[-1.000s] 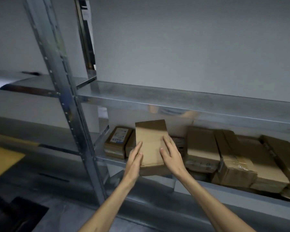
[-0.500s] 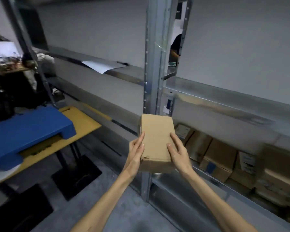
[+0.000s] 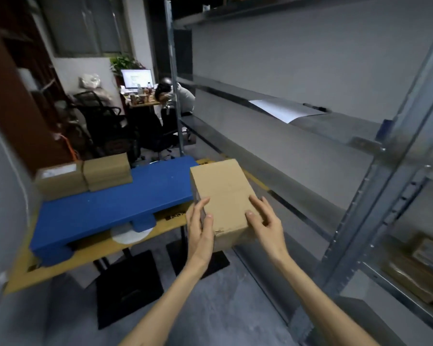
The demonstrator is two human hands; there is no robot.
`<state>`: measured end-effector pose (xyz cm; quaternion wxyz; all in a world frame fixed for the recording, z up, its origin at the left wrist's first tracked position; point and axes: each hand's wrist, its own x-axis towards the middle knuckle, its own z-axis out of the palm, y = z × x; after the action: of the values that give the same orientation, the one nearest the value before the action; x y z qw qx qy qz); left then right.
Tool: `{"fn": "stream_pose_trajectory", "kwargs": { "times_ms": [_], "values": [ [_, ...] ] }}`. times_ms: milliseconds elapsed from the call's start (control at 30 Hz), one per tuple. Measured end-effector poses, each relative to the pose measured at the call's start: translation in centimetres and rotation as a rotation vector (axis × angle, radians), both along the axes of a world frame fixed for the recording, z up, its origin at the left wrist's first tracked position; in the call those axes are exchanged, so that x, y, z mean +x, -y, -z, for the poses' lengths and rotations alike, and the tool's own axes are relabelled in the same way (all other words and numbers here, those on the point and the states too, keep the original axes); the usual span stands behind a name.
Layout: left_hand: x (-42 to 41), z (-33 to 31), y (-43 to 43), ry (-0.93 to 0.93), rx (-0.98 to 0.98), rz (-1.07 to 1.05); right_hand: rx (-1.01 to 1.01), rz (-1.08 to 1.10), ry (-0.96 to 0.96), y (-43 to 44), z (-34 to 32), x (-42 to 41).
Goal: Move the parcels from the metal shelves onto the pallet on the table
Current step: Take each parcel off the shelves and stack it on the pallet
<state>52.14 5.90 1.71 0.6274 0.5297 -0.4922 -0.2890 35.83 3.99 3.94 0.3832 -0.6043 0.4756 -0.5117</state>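
Left hand [image 3: 200, 231] and right hand [image 3: 265, 226] are gripping a plain brown cardboard parcel [image 3: 223, 193], clamped on its near end from either side. They are holding it in the air between the grey metal shelves [image 3: 298, 158] and the blue plastic pallet [image 3: 110, 211]. Two brown cardboard boxes [image 3: 106, 172] are sitting on the pallet's far end, with the pallet sitting on the yellow-topped bench [image 3: 95, 247].

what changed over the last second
The box came off the shelves and was carried left toward the pallet on the table; it is now in the air by the pallet, not yet set down. Left hand and right hand hold it as before. Other parcels remain shelved.
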Motion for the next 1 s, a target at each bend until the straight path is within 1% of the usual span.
{"fn": "stream_pose_trajectory", "kwargs": {
  "times_ms": [200,333,400,500,600,767,1000],
  "values": [
    [7.0,-0.3,2.0,-0.073,-0.041,-0.287,-0.025,-0.057,-0.019,3.4,0.7,11.6],
    [9.4,-0.4,4.1,-0.120,-0.046,-0.469,-0.045,-0.105,-0.001,5.6,1.5,17.1],
    [10.2,0.0,5.4,-0.154,-0.025,-0.520,-0.029,-0.124,0.030,7.0,1.9,19.0],
    [11.5,0.7,7.8,-0.166,-0.002,-0.553,-0.018,-0.132,0.048,9.8,2.8,21.1],
    [12.8,1.6,11.1,-0.124,-0.012,-0.572,-0.013,-0.120,0.071,13.6,3.7,22.5],
    [14.4,3.3,18.3,-0.109,0.045,-0.524,0.044,-0.131,0.105,22.0,4.7,24.1],
    [18.1,4.5,27.3,-0.110,0.137,-0.485,0.115,-0.220,0.047,33.4,6.1,25.4]
  ]
}}
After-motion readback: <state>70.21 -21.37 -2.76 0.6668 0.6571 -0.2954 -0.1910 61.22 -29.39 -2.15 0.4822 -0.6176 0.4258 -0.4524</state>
